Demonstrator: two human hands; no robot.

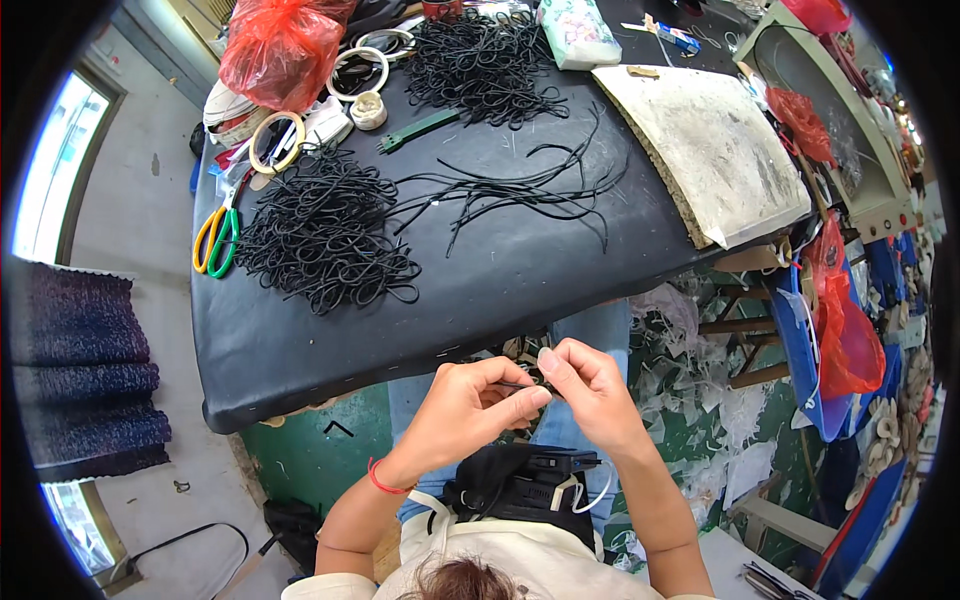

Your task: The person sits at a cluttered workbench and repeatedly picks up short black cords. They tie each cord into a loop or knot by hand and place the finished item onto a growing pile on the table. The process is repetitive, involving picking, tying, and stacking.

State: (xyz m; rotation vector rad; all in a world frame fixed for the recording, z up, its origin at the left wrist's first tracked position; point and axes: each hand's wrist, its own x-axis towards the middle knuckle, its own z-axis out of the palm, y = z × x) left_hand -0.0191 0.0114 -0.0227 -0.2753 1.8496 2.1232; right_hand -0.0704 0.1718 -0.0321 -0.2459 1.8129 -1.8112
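Just off the table's near edge, over my lap, both hands meet with fingertips close together. My left hand (465,408), with a red string bracelet at its wrist, pinches a short dark stretch of black cord (515,384). Thumb and forefinger of my right hand (592,392) are closed at the cord's other end; most of it is hidden by the fingers. Loose straight black cords (510,190) lie across the table beyond. A heap of looped black cords (318,232) is at the left, and another heap (480,65) sits farther back.
The black-covered table (400,335) also carries scissors (215,240), a green flat tool (418,130), tape rolls (278,143), a red plastic bag (280,55) and a stained pale board (710,150). At the right stand blue bins (800,340). Plastic scraps (700,400) litter the green floor.
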